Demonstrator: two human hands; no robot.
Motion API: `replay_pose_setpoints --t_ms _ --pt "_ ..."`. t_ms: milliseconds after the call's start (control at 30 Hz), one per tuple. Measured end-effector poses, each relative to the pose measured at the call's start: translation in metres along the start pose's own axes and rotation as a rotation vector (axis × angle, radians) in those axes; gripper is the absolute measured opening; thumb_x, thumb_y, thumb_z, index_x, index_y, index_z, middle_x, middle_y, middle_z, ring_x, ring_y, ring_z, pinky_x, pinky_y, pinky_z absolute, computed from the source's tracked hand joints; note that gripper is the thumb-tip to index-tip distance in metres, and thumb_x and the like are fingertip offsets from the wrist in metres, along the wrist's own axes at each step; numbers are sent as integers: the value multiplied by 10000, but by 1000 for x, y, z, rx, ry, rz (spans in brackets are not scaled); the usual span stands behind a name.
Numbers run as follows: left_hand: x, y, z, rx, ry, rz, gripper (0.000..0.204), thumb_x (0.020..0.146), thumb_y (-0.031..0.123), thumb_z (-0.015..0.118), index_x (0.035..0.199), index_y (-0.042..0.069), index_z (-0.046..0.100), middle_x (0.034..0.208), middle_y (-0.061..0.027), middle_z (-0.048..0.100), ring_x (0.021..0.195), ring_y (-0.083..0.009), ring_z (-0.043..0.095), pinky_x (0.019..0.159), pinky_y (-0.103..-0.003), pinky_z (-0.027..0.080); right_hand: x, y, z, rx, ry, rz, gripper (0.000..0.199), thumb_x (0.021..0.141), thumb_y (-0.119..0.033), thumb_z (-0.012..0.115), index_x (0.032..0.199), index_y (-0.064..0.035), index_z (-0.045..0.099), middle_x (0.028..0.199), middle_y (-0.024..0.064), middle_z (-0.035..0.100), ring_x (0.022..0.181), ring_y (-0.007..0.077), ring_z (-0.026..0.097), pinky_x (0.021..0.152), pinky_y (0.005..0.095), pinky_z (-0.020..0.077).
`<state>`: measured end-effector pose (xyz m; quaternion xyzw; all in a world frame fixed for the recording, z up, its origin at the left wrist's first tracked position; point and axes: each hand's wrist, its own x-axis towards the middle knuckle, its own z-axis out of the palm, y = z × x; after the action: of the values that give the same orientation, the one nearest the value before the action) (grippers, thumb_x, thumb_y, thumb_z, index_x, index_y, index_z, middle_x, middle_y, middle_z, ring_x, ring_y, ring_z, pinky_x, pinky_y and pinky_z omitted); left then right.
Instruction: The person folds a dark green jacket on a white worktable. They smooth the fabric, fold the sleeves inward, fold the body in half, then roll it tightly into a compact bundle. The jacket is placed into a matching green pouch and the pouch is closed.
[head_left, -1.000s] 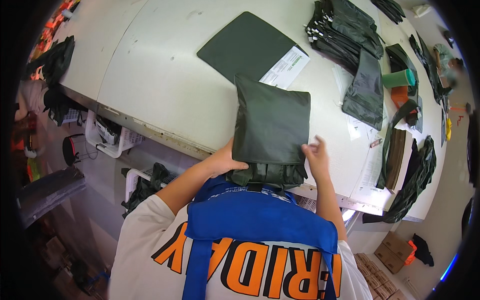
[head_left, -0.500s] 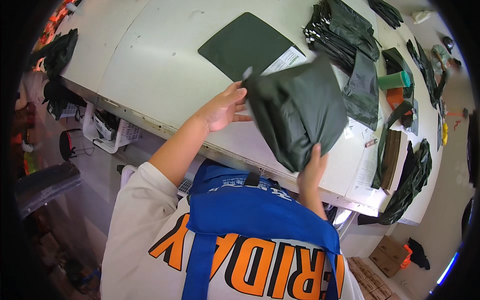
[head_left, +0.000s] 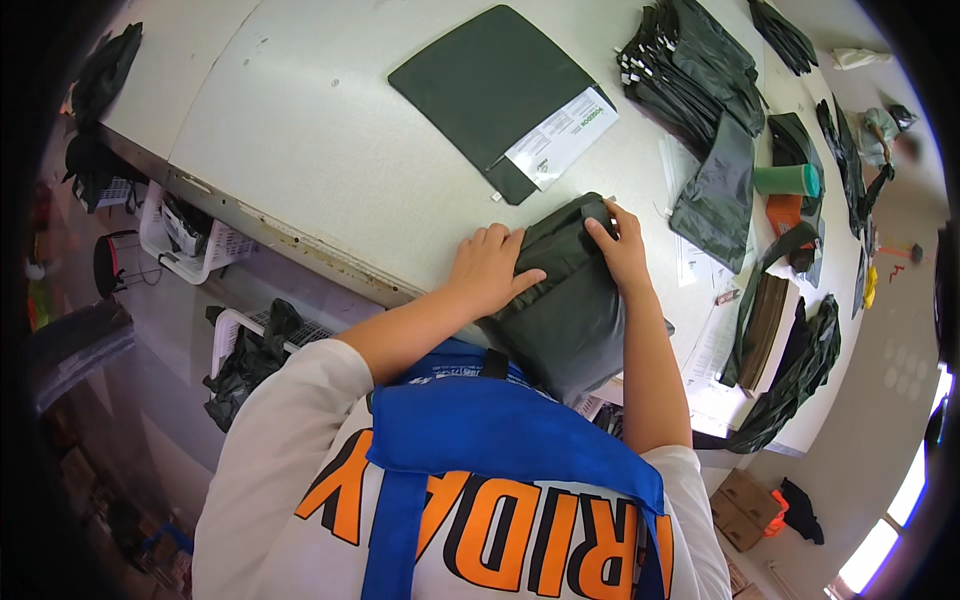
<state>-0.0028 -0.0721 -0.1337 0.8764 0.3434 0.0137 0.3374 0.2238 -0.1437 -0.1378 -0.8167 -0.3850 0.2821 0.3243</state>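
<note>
A folded piece of dark green, slightly shiny sheet material (head_left: 565, 340) hangs over the table's near edge, close to my body. It looks like a cloth item or bag; its exact kind I cannot tell. My left hand (head_left: 492, 272) grips its left side, thumb lying across the top. At the far right corner, my right hand (head_left: 622, 248) pinches the material between thumb and fingers, beside a small white tag. Beyond them lies a flat dark green piece (head_left: 495, 85) with a printed white card (head_left: 563, 138) at its lower right.
Bundled dark green pieces (head_left: 690, 60) lie at the far right of the white table (head_left: 300, 130). Nearby are a green cylinder (head_left: 787, 180), a brown cardboard stack (head_left: 765, 330) and papers. White baskets (head_left: 235, 250) stand below the table's left edge.
The folded dark piece has come down from the air to the table edge, nearer my body. My right hand has moved up to its far corner, my left hand onto its left side.
</note>
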Motion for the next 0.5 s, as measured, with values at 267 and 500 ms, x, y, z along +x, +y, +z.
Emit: replay_pose_setpoints --t_ms 267,500 --pt "-3 -6 6 -542 123 -127 306 855 215 616 1043 -24 586 941 -167 622 869 -305 604 770 -376 479 -6 4 -2 311 -73 123 461 812 -219 682 1211 -24 559 1164 107 564 1092 208 502 950 328 393" --pt "6 -5 8 -814 -74 -177 188 833 142 621 947 -7 617 862 -147 670 747 -242 648 682 -337 498 -4 2 -1 474 -112 188 405 837 -153 650 1205 -11 558 1103 85 593 1042 177 529 933 302 401"
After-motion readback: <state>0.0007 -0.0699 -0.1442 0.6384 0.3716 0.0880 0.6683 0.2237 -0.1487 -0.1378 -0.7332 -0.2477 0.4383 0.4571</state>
